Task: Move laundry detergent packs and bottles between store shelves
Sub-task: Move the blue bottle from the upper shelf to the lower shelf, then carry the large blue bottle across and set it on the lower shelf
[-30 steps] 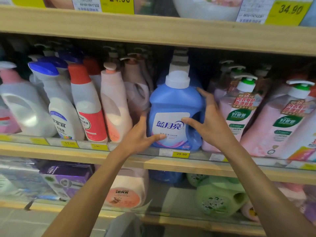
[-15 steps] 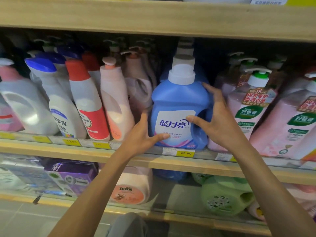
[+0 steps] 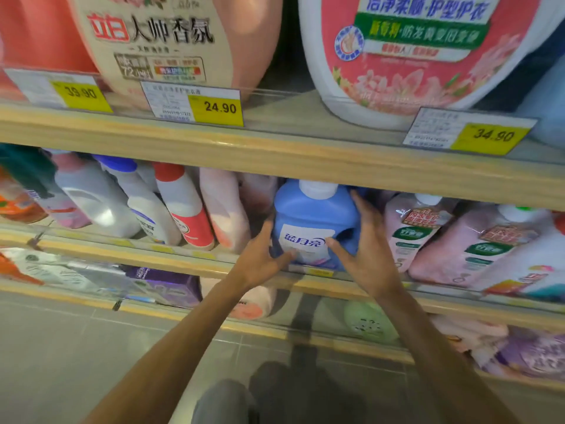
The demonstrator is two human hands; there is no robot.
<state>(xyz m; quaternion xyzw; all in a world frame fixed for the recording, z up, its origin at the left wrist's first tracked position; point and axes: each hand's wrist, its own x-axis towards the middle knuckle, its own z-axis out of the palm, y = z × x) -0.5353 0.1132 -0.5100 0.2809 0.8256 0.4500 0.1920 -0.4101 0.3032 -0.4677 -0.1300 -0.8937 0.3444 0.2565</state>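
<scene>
The blue bottle (image 3: 315, 215) with a white cap is at the front edge of the middle shelf (image 3: 137, 255), about midway along it. It sits between a pink bottle (image 3: 226, 209) on its left and a pale bottle with a green label (image 3: 412, 234) on its right. The left grip (image 3: 260, 261) is clamped on the bottle's left side, thumb on the lower label. The right grip (image 3: 367, 252) is clamped on its right side, thumb touching the label. The upper shelf (image 3: 275, 151) runs just above the cap.
</scene>
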